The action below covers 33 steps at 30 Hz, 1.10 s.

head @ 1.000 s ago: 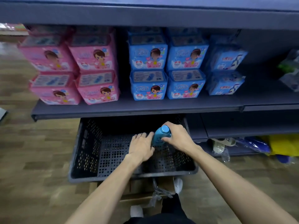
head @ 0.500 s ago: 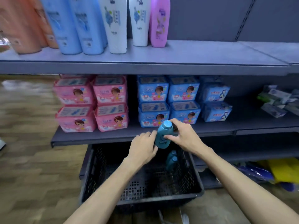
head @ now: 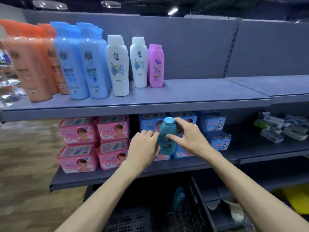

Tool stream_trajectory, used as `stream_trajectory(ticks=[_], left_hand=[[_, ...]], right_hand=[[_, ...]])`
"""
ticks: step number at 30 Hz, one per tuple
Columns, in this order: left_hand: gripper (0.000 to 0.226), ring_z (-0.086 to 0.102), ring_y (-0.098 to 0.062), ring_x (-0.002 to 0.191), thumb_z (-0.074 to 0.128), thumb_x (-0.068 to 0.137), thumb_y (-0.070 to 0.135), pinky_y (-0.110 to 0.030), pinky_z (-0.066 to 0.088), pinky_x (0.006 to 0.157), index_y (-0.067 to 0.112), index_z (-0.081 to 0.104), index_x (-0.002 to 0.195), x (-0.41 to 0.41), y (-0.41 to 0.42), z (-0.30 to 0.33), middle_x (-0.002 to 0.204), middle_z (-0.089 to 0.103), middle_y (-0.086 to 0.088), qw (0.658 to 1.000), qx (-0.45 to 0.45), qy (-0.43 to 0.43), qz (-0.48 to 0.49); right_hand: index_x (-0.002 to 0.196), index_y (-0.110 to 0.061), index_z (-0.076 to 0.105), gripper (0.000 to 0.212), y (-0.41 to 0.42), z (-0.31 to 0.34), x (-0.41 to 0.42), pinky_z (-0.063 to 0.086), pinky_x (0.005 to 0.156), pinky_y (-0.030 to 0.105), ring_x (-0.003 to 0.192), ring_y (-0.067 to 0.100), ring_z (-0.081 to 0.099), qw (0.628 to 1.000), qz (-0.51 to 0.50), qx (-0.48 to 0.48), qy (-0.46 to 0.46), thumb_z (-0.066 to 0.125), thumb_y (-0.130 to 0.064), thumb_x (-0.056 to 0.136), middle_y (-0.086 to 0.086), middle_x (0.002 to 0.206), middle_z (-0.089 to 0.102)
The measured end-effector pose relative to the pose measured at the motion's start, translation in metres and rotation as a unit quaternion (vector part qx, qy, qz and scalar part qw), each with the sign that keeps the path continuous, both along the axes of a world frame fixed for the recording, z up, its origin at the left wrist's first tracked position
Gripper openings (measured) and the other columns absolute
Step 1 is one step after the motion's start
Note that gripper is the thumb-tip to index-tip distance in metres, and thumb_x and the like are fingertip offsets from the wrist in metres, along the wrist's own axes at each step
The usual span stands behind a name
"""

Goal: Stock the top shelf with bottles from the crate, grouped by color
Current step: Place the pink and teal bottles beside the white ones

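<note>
Now holding up teal bottle point(head: 167, 136) below top shelf point(head: 184, 99), right hand point(head: 187, 136) grip pinching its sides, left hand point(head: 144, 147) fingers curling against it, crate point(head: 194, 206) sitting underneath.

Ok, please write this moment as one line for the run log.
step: lifting to top shelf | hands: left hand and right hand both hold teal bottle | crate: more teal bottles inside
</note>
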State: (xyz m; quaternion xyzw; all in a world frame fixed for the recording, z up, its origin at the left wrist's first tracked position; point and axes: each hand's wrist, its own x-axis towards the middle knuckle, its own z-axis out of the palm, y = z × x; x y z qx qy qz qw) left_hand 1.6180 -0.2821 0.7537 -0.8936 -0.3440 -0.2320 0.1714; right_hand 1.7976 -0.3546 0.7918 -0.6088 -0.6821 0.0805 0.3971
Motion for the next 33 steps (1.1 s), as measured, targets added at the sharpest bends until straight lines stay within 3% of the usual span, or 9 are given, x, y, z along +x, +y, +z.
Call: stream_trajectory(ticks=[3,17,20,26,29,33], left_hand=[[0.032,0.055,-0.027,0.076,0.041,0.077,0.030,-0.038,0.047,0.062,0.011,0.064,0.088,0.002,0.004,0.032,0.080,0.060,-0.005,0.998,0.030,-0.036,-0.034],[0.014,0.053,-0.027,0.074,0.057,0.077,0.020,-0.035,0.046,0.064,0.010,0.066,0.082,0.016,0.032,0.162,0.082,0.060,-0.006,0.976,0.166,-0.133,-0.044],[0.013,0.053,-0.026,0.072,0.059,0.076,0.019,-0.035,0.046,0.063,0.010,0.066,0.081,0.023,0.040,0.168,0.080,0.060,-0.006,0.979,0.162,-0.123,-0.030],[0.027,0.054,-0.027,0.075,0.058,0.075,0.022,-0.039,0.049,0.062,0.012,0.066,0.099,0.034,0.053,0.160,0.085,0.061,-0.005,0.988,0.125,-0.090,-0.010],[0.027,0.054,-0.027,0.071,0.065,0.073,0.021,-0.037,0.048,0.059,0.011,0.064,0.098,0.040,0.054,0.157,0.081,0.060,-0.005,0.987,0.129,-0.098,-0.018],[0.028,0.054,-0.026,0.071,0.066,0.071,0.022,-0.037,0.048,0.058,0.012,0.064,0.098,0.047,0.059,0.151,0.080,0.060,-0.004,0.988,0.124,-0.095,-0.017]], right_hand=[[0.127,-0.024,0.056,0.048,0.003,0.032,0.003,0.053,0.093,0.032,0.100,0.002,0.066,1.000,0.013,0.024,-0.004,0.075,-0.026,0.084,-0.013,0.112,0.069],[0.129,-0.019,0.056,0.047,0.028,0.174,0.019,0.056,0.087,0.026,0.096,0.006,0.068,0.990,0.067,0.120,-0.036,0.074,-0.020,0.085,-0.007,0.112,0.071],[0.130,-0.019,0.055,0.047,0.036,0.177,0.023,0.056,0.089,0.026,0.096,0.006,0.068,0.990,0.058,0.122,-0.036,0.073,-0.018,0.086,-0.006,0.112,0.070],[0.128,-0.019,0.054,0.048,0.050,0.164,0.033,0.057,0.089,0.033,0.100,0.009,0.068,0.993,0.023,0.111,0.020,0.075,-0.022,0.085,-0.006,0.114,0.069],[0.124,-0.023,0.048,0.060,0.054,0.150,0.039,0.057,0.086,0.034,0.099,0.012,0.066,0.998,0.000,0.056,-0.017,0.083,-0.031,0.075,-0.007,0.112,0.067],[0.120,-0.024,0.049,0.065,0.057,0.132,0.048,0.055,0.084,0.025,0.097,0.009,0.064,0.999,-0.015,0.027,-0.017,0.088,-0.035,0.068,-0.010,0.110,0.066]])
